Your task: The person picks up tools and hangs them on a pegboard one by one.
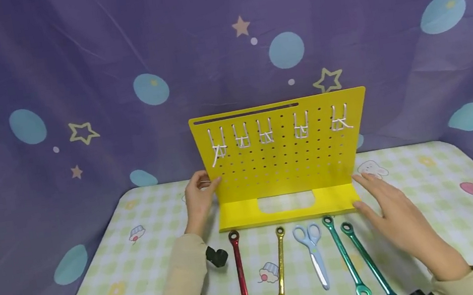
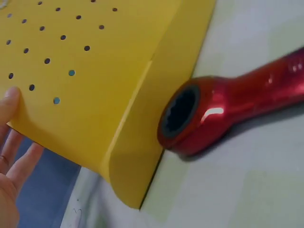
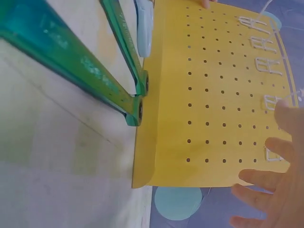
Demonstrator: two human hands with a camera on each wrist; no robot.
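A yellow pegboard stand (image 1: 238, 214) stands upright on the table. My left hand (image 1: 198, 201) pinches its left edge, thumb on the front face and the other fingers behind it. My right hand (image 1: 395, 215) lies beside the stand's lower right corner, fingers extended and holding nothing. White wire hooks (image 1: 266, 137) hang in a row across the upper board. In front of the base lie a red wrench (image 1: 240, 274), a gold wrench (image 1: 281, 265), light blue scissors (image 1: 314, 253) and two green wrenches, one inner (image 1: 345, 256) and one outer (image 1: 369, 260).
A green checked cloth (image 1: 112, 268) with printed cakes and flowers covers the table. Behind it hangs a purple curtain (image 1: 200, 30) with stars and blue ovals. The red wrench's ring end is close to the stand's front lip in the left wrist view.
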